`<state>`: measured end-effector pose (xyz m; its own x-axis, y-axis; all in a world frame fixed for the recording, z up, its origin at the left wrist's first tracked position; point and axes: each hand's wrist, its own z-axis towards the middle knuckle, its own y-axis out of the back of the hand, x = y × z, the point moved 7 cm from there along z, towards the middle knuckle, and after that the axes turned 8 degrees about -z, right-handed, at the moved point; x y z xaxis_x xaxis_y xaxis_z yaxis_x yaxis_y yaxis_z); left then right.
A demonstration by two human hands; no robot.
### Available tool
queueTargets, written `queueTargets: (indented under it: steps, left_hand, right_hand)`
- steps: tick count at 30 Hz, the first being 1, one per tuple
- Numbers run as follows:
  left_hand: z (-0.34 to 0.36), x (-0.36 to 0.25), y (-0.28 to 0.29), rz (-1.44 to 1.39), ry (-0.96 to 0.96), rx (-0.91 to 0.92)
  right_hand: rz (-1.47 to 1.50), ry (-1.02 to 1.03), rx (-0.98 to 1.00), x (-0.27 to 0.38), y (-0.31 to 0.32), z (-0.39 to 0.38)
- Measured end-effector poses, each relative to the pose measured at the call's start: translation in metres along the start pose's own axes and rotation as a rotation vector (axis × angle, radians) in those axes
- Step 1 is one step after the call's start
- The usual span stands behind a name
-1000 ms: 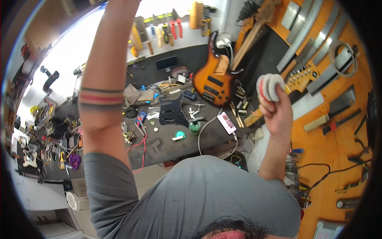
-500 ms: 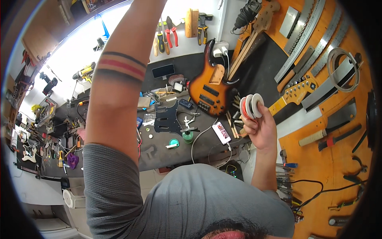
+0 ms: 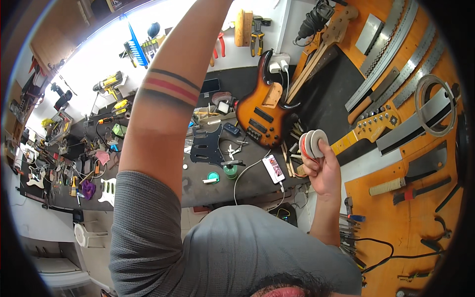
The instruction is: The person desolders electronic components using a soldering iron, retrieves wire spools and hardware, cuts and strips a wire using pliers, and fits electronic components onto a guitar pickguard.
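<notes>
Farthest to the left of my right hand [image 3: 324, 171], the purple cloth [image 3: 87, 189] lies toward the end of the bench [image 3: 217, 193], with the white pickguard [image 3: 107, 192] between it and my grey sleeve [image 3: 148, 213]. The drill [image 3: 111, 85] is higher up, also well left of that hand. My left arm [image 3: 163, 116], banded with black and red stripes, reaches up and out of view. My left hand goes with it, so I cannot tell whether it is spread, closed or holding anything.

Past that arm, the black pickguard [image 3: 207, 147] lies on the bench, left of my right hand. Below it are the green tin [image 3: 212, 175] and the green jar [image 3: 230, 171]. The bass [image 3: 264, 106] lies up and to the left of my right hand. The phone [image 3: 273, 169], with a white cable [image 3: 282, 187] plugged in, is nearer and directly left.

My right hand is raised and gripping the spools [image 3: 317, 139], thumb against the right one, fingers curled below. Red wire [image 3: 303, 146] shows on the leftmost.

Behind my grip runs the guitar neck [image 3: 345, 142], its head up to the right. Farther right are the saw [image 3: 383, 79], higher than my hand, the cleaver [image 3: 426, 157], roughly level with it, and the coil [image 3: 435, 106], above the cleaver.
</notes>
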<state>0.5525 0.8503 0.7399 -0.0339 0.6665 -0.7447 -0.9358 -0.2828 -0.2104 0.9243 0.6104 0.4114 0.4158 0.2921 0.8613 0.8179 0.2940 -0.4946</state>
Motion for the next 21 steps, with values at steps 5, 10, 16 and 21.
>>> queueTargets:
  steps: [5, 10, 16, 21]
  left_hand:
    - [-0.021, -0.009, -0.002, 0.196, -0.065, -0.169]
    - [0.026, 0.027, 0.005, 0.36, -0.391, -0.392]
    - [-0.152, 0.022, -0.016, 0.119, -0.215, 0.149]
    - [-0.435, -0.033, 0.094, 0.105, 0.387, 0.451]
  right_hand:
    - [-0.028, -0.036, -0.013, -0.008, 0.006, 0.002]
    - [-0.097, -0.105, -0.056, -0.023, 0.014, 0.006]
    - [-0.278, -0.079, -0.118, -0.036, -0.003, -0.001]
    - [-0.683, -0.076, 0.185, -0.064, -0.115, -0.021]
